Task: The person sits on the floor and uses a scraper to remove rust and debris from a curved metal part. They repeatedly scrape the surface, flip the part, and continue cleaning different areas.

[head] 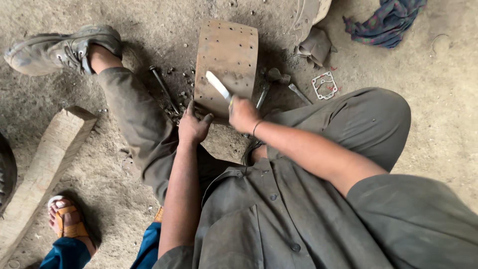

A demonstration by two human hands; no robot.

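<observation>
While the left hand (pixel 193 125) presses spread fingers on the near edge of the rusty curved brake shoe (pixel 226 62) at upper centre, the right hand (pixel 243 113) grips a pale flat tool (pixel 218 85) in a closed fist, blade over the plate. The work looks to be in the scraping or prying step; the next stroke would seem to need that edge kept pinned.

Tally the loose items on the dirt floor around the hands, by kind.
Curved rusty perforated metal plate: 1
White flat-bladed tool in right hand: 1
Dark metal rods or punches: 2
Pale flat gasket: 1
Wooden block: 1
Crumpled dark cloth: 1
Total: 7
</observation>
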